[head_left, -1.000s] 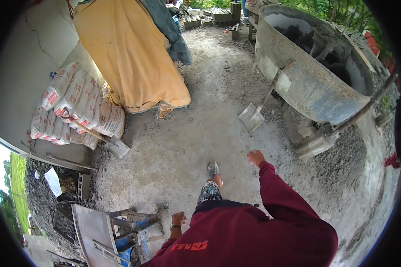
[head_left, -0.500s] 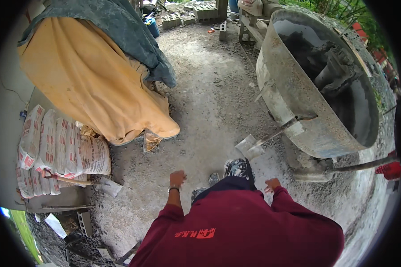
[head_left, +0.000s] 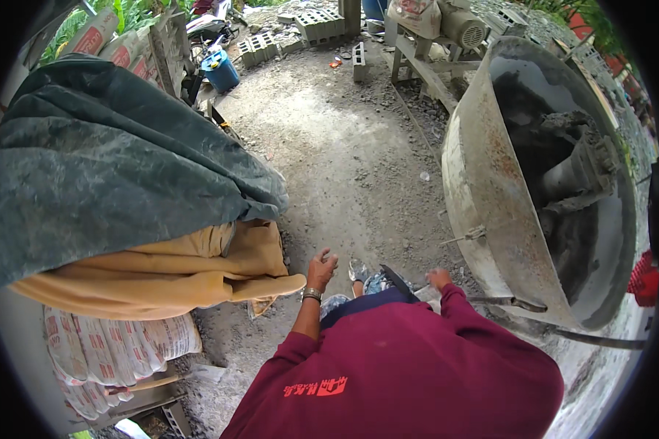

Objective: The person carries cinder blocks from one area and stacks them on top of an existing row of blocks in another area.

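My left hand (head_left: 321,271), a watch on its wrist, hangs before my body with nothing in it, fingers loosely apart. It is nearest the folded end of an orange tarp (head_left: 190,282), without touching it. On the other side, my right hand (head_left: 439,279) is low, small and partly hidden by its maroon sleeve, fingers slightly bent and seemingly holding nothing. Beside it stands a large round mixing pan (head_left: 483,183), rusty outside and coated with grey mortar inside. A tool handle (head_left: 509,301) leans against the pan's lower rim, near my right arm.
A dark green tarp (head_left: 117,161) covers a bulky heap at left. Stacked cement bags (head_left: 117,347) and a shovel (head_left: 161,381) lie below it. Ahead are a blue bucket (head_left: 220,71), hollow concrete blocks (head_left: 320,26), and a motor (head_left: 463,26) on a wooden frame. Gravelly floor (head_left: 344,161) runs between.
I have moved forward: the tarp-covered heap, bags and mixing pan sit lower in view, and the motor now shows. My left hand has come up beside the orange tarp's end.
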A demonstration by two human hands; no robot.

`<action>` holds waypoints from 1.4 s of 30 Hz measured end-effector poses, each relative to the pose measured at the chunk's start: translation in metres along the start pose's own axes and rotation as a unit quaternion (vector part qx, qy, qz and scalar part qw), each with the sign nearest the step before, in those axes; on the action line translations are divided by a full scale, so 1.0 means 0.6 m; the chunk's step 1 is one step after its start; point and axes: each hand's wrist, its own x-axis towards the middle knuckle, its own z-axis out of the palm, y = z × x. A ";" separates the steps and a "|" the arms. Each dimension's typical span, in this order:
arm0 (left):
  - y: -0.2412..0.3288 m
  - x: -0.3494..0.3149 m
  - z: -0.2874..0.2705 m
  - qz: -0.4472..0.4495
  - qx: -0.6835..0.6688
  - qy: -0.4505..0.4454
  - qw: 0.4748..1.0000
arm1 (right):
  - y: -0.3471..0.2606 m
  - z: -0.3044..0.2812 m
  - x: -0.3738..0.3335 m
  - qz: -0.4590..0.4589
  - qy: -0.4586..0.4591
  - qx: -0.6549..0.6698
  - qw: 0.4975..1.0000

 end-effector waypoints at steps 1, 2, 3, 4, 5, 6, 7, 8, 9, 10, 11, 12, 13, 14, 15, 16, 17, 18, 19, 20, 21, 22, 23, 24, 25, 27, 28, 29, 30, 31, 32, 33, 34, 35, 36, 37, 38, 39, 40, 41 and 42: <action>0.035 0.034 0.007 -0.003 -0.030 -0.020 0.999 | -0.046 -0.034 0.070 0.006 0.006 0.092 0.996; 0.050 0.064 -0.012 -0.011 -0.060 -0.008 0.998 | -0.158 -0.060 0.124 0.001 -0.014 0.059 0.998; 0.067 0.101 -0.027 -0.003 -0.062 0.010 0.998 | -0.245 -0.091 0.173 -0.025 -0.037 0.108 0.993; 0.085 0.142 -0.043 0.007 -0.057 0.023 0.998 | -0.338 -0.121 0.218 -0.077 -0.030 0.079 0.993; 0.109 0.184 -0.055 0.007 -0.063 0.028 0.998 | -0.428 -0.153 0.255 -0.091 -0.039 0.084 0.992; 0.132 0.222 -0.070 0.004 -0.068 0.036 0.997 | -0.507 -0.176 0.284 -0.105 -0.051 0.089 0.989; 0.162 0.261 -0.079 -0.001 -0.070 0.036 0.997 | -0.561 -0.195 0.314 -0.102 -0.054 0.086 0.990; 0.193 0.306 -0.090 -0.017 -0.078 0.030 0.996 | -0.613 -0.209 0.353 -0.122 -0.059 0.132 0.982; 0.223 0.349 -0.102 -0.033 -0.085 0.025 0.995 | -0.659 -0.218 0.390 -0.141 -0.064 0.178 0.972; 0.246 0.397 -0.115 -0.032 -0.087 0.025 0.995 | -0.689 -0.220 0.428 -0.142 -0.064 0.176 0.972; 0.264 0.448 -0.126 -0.032 -0.099 0.040 0.994 | -0.704 -0.217 0.468 -0.144 -0.065 0.174 0.972; 0.284 0.500 -0.136 -0.032 -0.109 0.054 0.992 | -0.716 -0.214 0.504 -0.145 -0.066 0.172 0.972; 0.293 0.554 -0.148 -0.034 -0.125 0.068 0.989 | -0.704 -0.200 0.535 -0.123 -0.076 0.171 0.975; 0.298 0.624 -0.172 -0.032 -0.133 0.068 0.988 | -0.693 -0.192 0.577 -0.110 -0.083 0.167 0.976; 0.286 0.690 -0.194 -0.040 -0.115 0.071 0.990 | -0.672 -0.185 0.607 -0.037 -0.114 0.164 0.979; 0.281 0.738 -0.196 -0.054 -0.097 0.068 0.992 | -0.631 -0.182 0.626 0.046 -0.143 0.159 0.976; 0.305 0.784 -0.184 -0.061 -0.107 0.056 0.991 | -0.570 -0.193 0.646 -0.011 -0.189 -0.014 0.982; 0.336 0.828 -0.192 -0.064 -0.057 0.059 0.995 | -0.567 -0.200 0.657 0.003 -0.199 -0.044 0.979; 0.363 0.867 -0.200 -0.067 -0.003 0.057 0.996 | -0.564 -0.214 0.665 0.018 -0.208 -0.075 0.975; 0.371 0.900 -0.220 -0.074 0.008 0.064 0.995 | -0.599 -0.226 0.653 0.106 -0.178 0.035 0.978; 0.369 0.946 -0.235 -0.059 0.085 0.060 0.993 | -0.632 -0.241 0.651 0.160 -0.152 0.069 0.973; 0.366 1.005 -0.250 -0.039 0.160 0.056 0.985 | -0.668 -0.257 0.666 0.208 -0.123 0.102 0.965; 0.344 1.061 -0.276 -0.053 0.149 0.057 0.986 | -0.715 -0.271 0.687 0.199 -0.128 0.111 0.965; 0.357 1.100 -0.276 -0.048 0.154 0.049 0.986 | -0.748 -0.284 0.703 0.232 -0.109 0.120 0.959; 0.382 1.140 -0.268 -0.077 0.179 0.046 0.980 | -0.767 -0.295 0.725 0.268 -0.087 0.130 0.951; 0.440 1.219 -0.246 -0.105 0.202 0.045 0.973 | -0.788 -0.307 0.808 0.224 -0.096 0.104 0.964; 0.469 1.252 -0.235 -0.161 0.115 0.031 0.980 | -0.751 -0.292 0.874 0.126 -0.102 0.050 0.985; 0.493 1.278 -0.235 -0.216 0.025 0.021 0.976 | -0.716 -0.279 0.943 0.025 -0.098 -0.010 0.995; 0.524 1.305 -0.234 -0.215 0.033 0.029 0.976 | -0.743 -0.273 0.999 0.021 -0.103 -0.001 0.994; 0.552 1.326 -0.218 -0.220 0.044 0.054 0.973 | -0.773 -0.283 1.050 0.088 -0.115 0.032 0.989; 0.594 1.366 -0.194 -0.211 0.047 0.080 0.973 | -0.819 -0.316 1.120 0.115 -0.117 0.051 0.985; 0.634 1.391 -0.178 -0.211 0.053 0.081 0.973 | -0.860 -0.351 1.191 0.145 -0.119 0.068 0.980; 0.669 1.410 -0.177 -0.235 0.043 0.073 0.968 | -0.915 -0.385 1.264 0.149 -0.169 0.017 0.974; 0.710 1.428 -0.183 -0.257 0.030 0.072 0.963 | -0.986 -0.413 1.338 0.184 -0.162 0.094 0.965; 0.753 1.456 -0.183 -0.256 0.034 0.080 0.963 | -1.053 -0.442 1.408 0.220 -0.146 0.170 0.949; 0.801 1.484 -0.173 -0.235 0.006 0.095 0.967 | -1.100 -0.471 1.488 0.161 -0.108 0.153 0.969; 0.844 1.500 -0.167 -0.220 -0.026 0.118 0.968 | -1.182 -0.505 1.553 0.123 -0.090 0.181 0.972; 0.888 1.521 -0.163 -0.197 -0.031 0.141 0.970 | -1.274 -0.551 1.610 0.095 -0.093 0.159 0.978; 0.908 1.555 -0.158 -0.202 -0.032 0.136 0.969 | -1.309 -0.574 1.691 0.041 -0.068 0.177 0.981; 0.909 1.591 -0.171 -0.188 -0.045 0.146 0.970 | -1.405 -0.608 1.741 0.012 -0.076 0.155 0.985; 0.917 1.638 -0.176 -0.169 -0.054 0.143 0.974 | -1.455 -0.633 1.808 -0.034 -0.066 0.160 0.984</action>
